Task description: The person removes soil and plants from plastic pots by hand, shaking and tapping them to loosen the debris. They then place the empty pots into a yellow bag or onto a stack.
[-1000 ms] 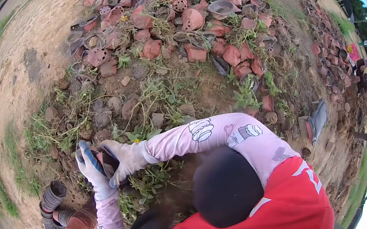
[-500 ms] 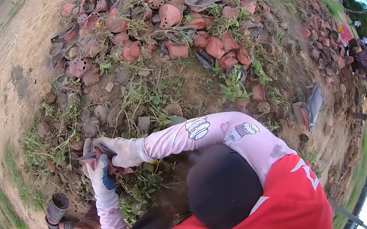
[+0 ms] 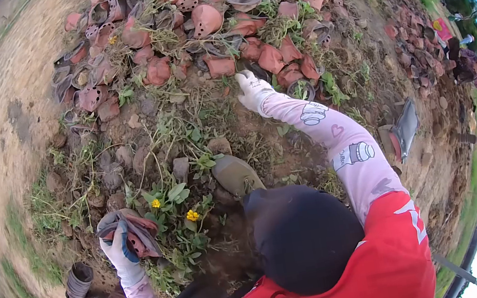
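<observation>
My left hand [image 3: 119, 251], in a white and blue work glove, grips a small bundle of flattened, reddish-brown and dark plastic nursery pots [image 3: 141, 240] at the lower left. Leafy weeds with yellow flowers [image 3: 169, 221] grow right beside it. My right hand [image 3: 254, 91], also gloved, stretches forward to the near edge of the pot heap with its fingers apart. Its fingertips are at a dark pot [image 3: 259, 70], next to a crumpled reddish pot [image 3: 219, 65]. Part of the dark pot is hidden by the glove.
A wide heap of old plastic pots [image 3: 207, 19] lies ahead among dry weeds. Stacks of nested pots [image 3: 79, 282] lie at the lower left. A shoe [image 3: 235, 174] rests on the soil before me. Another person [image 3: 468, 66] is far off at the right, near more pots.
My right hand has left the pots at the lower left and swung forward and right to the heap. My left hand keeps the bundle, now lower and nearer to me.
</observation>
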A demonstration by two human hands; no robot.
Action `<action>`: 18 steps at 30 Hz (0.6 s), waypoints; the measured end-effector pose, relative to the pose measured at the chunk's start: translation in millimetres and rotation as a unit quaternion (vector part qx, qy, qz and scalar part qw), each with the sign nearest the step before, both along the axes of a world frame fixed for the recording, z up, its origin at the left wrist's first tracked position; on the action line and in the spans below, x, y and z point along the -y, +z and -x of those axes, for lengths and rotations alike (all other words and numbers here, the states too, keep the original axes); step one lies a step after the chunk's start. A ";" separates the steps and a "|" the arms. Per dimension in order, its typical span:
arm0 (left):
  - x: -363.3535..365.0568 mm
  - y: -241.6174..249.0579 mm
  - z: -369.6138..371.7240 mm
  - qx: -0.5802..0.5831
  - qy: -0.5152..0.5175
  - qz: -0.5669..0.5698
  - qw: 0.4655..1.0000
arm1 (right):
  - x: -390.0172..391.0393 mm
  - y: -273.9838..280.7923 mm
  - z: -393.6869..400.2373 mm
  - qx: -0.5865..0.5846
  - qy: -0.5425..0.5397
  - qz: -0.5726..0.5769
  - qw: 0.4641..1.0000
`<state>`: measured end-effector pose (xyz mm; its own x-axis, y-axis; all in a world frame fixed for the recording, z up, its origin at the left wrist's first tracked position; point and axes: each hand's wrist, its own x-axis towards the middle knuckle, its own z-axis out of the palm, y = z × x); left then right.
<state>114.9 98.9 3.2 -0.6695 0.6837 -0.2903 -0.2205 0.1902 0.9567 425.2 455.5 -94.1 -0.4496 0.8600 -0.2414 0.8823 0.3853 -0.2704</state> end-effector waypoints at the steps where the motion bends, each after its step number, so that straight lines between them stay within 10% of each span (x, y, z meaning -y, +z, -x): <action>1: -2.9 0.3 -4.1 0.000 -0.002 0.002 1.000 | -8.3 -3.2 -18.4 0.040 -0.017 -0.035 0.998; 8: -26.9 10.8 -15.9 0.001 -0.113 0.037 0.993 | -39.6 -40.2 -39.7 0.141 -0.043 0.008 0.989; 12: -44.1 49.5 -21.0 -0.131 -0.211 0.085 0.965 | -2.9 -17.0 9.2 -0.191 -0.163 0.101 0.963; 18: -93.0 53.6 -40.0 -0.206 -0.332 0.043 0.919 | 140.5 61.8 136.5 -0.562 0.010 0.483 0.671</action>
<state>154.9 191.8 56.8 -0.1771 0.9680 -0.1776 0.3493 0.2306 0.9082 288.8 315.0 -32.3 -0.8238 0.5373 -0.1806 -0.0922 -0.4415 -0.8925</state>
